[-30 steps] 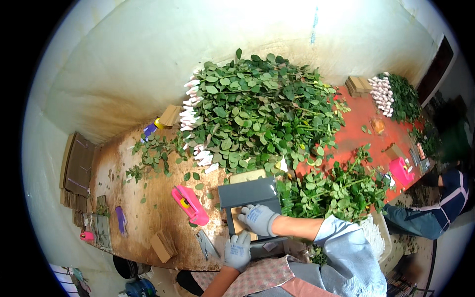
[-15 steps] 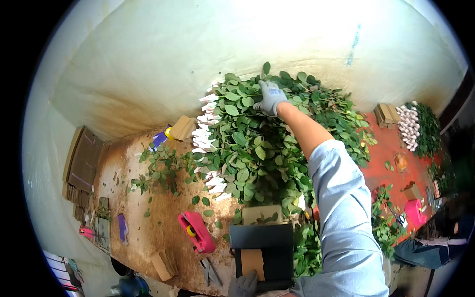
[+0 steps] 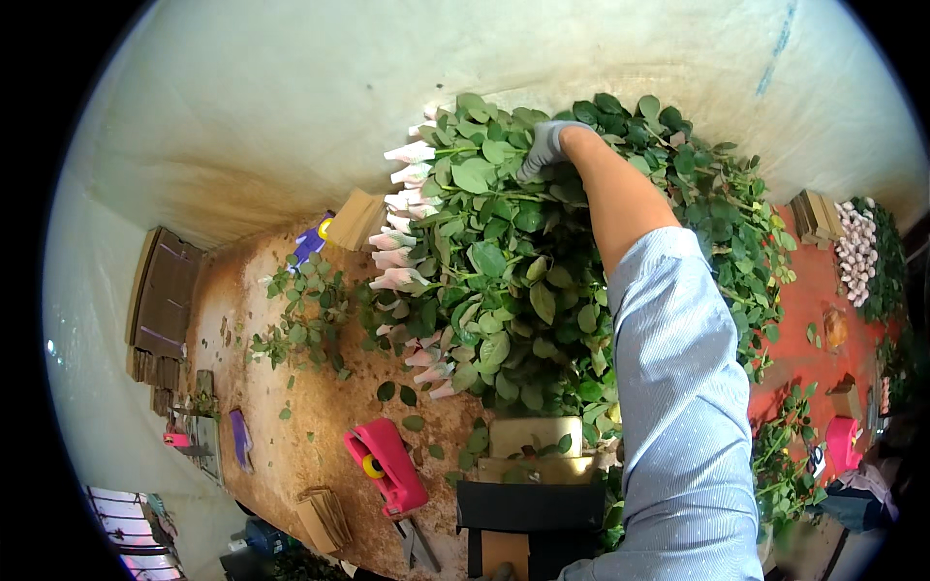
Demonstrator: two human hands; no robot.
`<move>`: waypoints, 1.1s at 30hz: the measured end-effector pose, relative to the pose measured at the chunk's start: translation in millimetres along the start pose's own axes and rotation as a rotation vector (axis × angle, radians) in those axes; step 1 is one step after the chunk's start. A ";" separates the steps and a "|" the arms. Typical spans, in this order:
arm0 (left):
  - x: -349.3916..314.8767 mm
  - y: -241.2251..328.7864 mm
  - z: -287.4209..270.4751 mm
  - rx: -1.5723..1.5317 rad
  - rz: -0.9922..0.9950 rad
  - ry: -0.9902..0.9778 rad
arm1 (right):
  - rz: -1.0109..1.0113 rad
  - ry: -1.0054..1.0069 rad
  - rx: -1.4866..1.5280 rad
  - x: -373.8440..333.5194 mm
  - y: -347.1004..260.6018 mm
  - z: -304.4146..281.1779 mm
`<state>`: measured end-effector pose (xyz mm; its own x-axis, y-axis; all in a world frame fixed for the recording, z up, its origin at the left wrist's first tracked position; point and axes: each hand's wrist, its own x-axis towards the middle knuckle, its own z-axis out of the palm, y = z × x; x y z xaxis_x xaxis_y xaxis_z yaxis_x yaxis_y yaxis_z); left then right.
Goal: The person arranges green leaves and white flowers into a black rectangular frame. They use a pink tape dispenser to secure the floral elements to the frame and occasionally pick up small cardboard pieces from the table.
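Note:
Leafy rose stems lie in a big heap against the wall, their pale pink-white heads in wrapping pointing left. My right hand, in a grey glove, reaches to the far side of the heap. Its fingers curl down round a rose stem among the leaves; the fingertips are partly hidden. At the lower edge, a little of my left hand, also grey-gloved, shows against a piece of brown cardboard. That cardboard lies on a black stand; most of the left hand is cut off.
Left of the stand are a pink tape dispenser, a stapler-like metal tool and folded cardboard. Loose leafy sprigs lie on the brown table. On the red table at right is a bundle of pale blooms.
My view has shifted closer to the heap. The right hand's outstretched fingers have curled in among the stems. My left hand has slipped mostly below the lower edge.

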<state>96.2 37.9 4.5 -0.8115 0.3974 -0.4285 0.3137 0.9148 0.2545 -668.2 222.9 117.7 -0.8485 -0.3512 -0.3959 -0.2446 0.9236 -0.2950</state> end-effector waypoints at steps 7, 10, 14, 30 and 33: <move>2.3 -2.6 1.9 0.040 0.020 0.007 | -0.105 0.320 -0.247 -59.4 -17.8 7.8; -0.2 -2.5 7.5 0.078 0.039 0.022 | -0.226 0.436 -0.373 -100.9 -27.8 23.6; -5.0 -3.3 26.9 0.161 0.031 -0.001 | -0.294 0.658 -0.649 -202.3 -59.4 53.5; -9.9 26.3 -33.7 0.061 0.110 0.505 | -0.125 0.271 -0.608 -402.4 -18.8 286.8; -10.7 24.6 -30.9 0.002 0.083 0.481 | -0.154 0.210 -0.755 -415.7 -21.9 276.6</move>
<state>97.4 54.0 42.1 -0.9193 0.3911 0.0430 0.3876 0.8816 0.2694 -180.3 306.3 48.3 -0.8315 -0.5167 -0.2042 -0.5544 0.7480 0.3649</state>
